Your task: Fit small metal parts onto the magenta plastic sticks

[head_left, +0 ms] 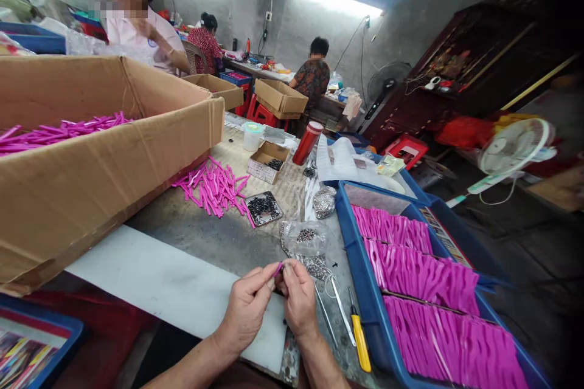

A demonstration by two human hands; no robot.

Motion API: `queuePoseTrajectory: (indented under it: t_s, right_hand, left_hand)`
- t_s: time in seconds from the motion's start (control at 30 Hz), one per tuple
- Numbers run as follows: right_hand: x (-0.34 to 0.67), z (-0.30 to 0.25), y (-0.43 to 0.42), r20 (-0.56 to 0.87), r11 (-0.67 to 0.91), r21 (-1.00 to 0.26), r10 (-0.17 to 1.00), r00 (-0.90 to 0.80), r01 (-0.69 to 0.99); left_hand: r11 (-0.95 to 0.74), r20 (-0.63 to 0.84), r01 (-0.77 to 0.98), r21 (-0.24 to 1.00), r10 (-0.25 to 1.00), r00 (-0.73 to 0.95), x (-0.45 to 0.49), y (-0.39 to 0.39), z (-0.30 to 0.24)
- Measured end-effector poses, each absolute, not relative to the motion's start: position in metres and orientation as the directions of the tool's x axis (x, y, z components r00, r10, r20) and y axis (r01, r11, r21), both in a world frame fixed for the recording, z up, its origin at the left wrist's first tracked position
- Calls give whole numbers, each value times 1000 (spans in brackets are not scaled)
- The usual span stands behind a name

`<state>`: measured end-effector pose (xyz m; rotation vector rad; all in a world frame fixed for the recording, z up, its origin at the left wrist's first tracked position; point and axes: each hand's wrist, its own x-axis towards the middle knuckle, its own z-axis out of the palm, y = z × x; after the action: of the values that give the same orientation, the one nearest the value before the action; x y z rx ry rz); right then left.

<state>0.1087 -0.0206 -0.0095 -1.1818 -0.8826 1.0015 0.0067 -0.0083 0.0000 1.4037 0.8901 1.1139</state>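
Observation:
Close together over the front edge of the table, my two hands meet at the fingertips. My left hand (pixel 246 307) pinches a small magenta plastic piece (pixel 278 268), most of it hidden by the fingers. Against it, my right hand (pixel 298 299) is closed, its fingertips around something small that I cannot make out. Just beyond them lie clear bags of small metal parts (pixel 306 246). Tweezers (pixel 342 310) and a yellow-handled screwdriver (pixel 360 340) rest to the right. Farther back are a tray of small black parts (pixel 263 208) and a heap of magenta plastic strips (pixel 213 188).
A large cardboard box (pixel 91 200) of magenta strips stands at the left. On the right, a blue crate (pixel 371 310) holds rows of magenta pieces. A white board (pixel 182 292) lies in front; a red cylinder (pixel 308 143) stands behind. Several people sit farther back.

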Motion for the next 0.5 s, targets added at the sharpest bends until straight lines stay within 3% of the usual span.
queuePoseTrajectory:
  t_s: [0.2, 0.5]
  right_hand:
    - [109, -11, -22, 86, 112, -993, 923, 376, -47]
    - [109, -14, -21, 22, 84, -982, 943, 333, -171]
  left_hand:
    - [-180, 186, -47, 982, 940, 287, 7, -10, -3]
    - [-181, 183, -36, 983, 943, 277, 6, -9, -2]
